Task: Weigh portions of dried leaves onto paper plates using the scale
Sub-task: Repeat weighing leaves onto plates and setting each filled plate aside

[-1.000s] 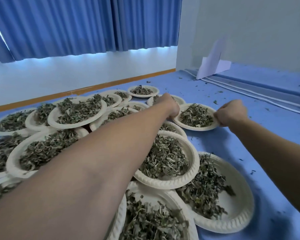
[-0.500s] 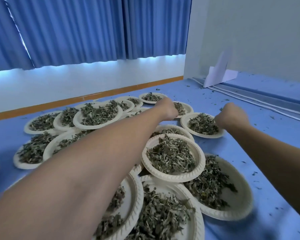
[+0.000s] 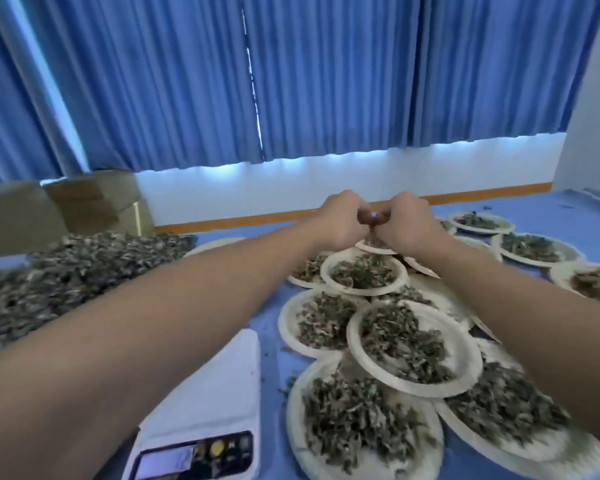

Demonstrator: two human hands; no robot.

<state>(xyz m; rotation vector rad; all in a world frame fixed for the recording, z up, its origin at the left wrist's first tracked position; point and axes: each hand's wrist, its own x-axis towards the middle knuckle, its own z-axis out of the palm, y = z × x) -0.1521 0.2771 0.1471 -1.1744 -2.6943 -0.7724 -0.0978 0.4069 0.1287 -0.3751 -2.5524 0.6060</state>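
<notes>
Both my arms reach far forward over the blue table. My left hand (image 3: 340,220) and my right hand (image 3: 406,223) meet knuckle to knuckle, fingers curled inward and touching. I see nothing held between them. Just below them sits a small paper plate (image 3: 373,245) with dried leaves, partly hidden by the hands. Several more white paper plates of dried leaves (image 3: 413,344) crowd the table on the right, some overlapping. A white digital scale (image 3: 215,393) lies at the lower left under my left forearm, its platform bare and its display toward me.
A large loose heap of dried leaves (image 3: 66,271) covers the table's left side. Brown cardboard boxes (image 3: 94,199) stand behind it against the wall. Blue curtains hang across the back. Leaf crumbs dot the blue cloth (image 3: 271,362) between scale and plates.
The view has swung left, bringing the scale and leaf heap into sight. Both hands left the rim of the far plate and came together in the middle.
</notes>
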